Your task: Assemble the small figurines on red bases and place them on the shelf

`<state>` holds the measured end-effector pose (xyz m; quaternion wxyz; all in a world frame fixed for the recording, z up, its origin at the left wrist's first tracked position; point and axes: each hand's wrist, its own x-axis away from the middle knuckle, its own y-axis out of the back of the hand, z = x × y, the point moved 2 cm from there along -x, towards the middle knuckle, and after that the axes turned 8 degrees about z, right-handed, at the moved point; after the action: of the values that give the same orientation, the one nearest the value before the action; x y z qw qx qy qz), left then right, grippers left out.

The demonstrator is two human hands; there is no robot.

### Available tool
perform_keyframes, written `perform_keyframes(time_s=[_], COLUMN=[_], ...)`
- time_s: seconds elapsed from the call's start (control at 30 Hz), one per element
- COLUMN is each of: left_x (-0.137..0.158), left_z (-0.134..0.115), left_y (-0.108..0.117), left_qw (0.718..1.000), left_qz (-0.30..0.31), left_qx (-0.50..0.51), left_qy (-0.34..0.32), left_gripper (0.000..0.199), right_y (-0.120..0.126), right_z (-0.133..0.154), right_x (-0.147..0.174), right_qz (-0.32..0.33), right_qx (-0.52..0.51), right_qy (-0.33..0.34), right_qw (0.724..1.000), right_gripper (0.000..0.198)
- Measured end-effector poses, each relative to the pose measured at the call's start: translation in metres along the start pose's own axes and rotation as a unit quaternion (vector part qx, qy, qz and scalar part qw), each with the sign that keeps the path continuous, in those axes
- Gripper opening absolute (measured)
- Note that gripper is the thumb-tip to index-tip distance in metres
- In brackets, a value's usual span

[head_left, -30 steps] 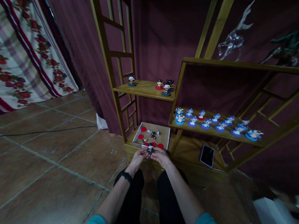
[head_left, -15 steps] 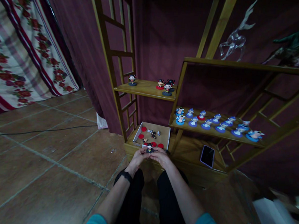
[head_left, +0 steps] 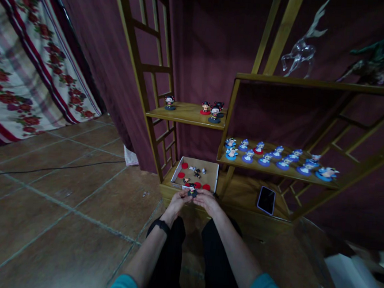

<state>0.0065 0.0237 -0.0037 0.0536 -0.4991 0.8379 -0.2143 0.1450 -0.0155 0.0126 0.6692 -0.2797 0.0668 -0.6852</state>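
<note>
Both hands meet at the near edge of a shallow cardboard box [head_left: 209, 177], holding between them a small dark-haired figurine [head_left: 192, 188] on a dark round base; the left hand [head_left: 177, 201] grips the base from the left, its fingers drawn narrow, and the right hand [head_left: 206, 200] closes in from the other side, fingers likewise narrow at the base's right edge; exactly how each fingertip presses is hard to make out in this dim, distant view; the figurine stands upright, facing the person, and overlaps the box's near wall in the picture; inside the box lie several red discs [head_left: 185, 166] and a few loose figure pieces [head_left: 197, 173]; the left wrist wears a dark band [head_left: 163, 226]; above the box, a short wooden shelf [head_left: 186, 113] bears one similar figurine [head_left: 169, 102] at its left end and a cluster of three [head_left: 215, 113] at its right; to the right, a longer shelf [head_left: 255, 163] carries two rows of blue and purple figures [head_left: 265, 159], one on a red base; below it lies a dark-screened phone [head_left: 266, 200], and higher up stands a clear deer ornament [head_left: 299, 55].
</note>
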Motion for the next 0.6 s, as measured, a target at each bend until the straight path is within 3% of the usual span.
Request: perform_keyframes(time_s=[0.6], left_x=[0.0042], left_z=[-0.0070], left_y=[-0.0050], left_qw=[1.000], left_qz=[0.001], left_qx=[-0.016], left_qy=[0.000], left_gripper=[0.051], right_y=[-0.0048], right_z=[0.0047], right_x=[0.0042], right_qz=[0.010], right_qx=[0.011], right_qy=[-0.013], right_qw=[1.000], right_gripper=[0.038])
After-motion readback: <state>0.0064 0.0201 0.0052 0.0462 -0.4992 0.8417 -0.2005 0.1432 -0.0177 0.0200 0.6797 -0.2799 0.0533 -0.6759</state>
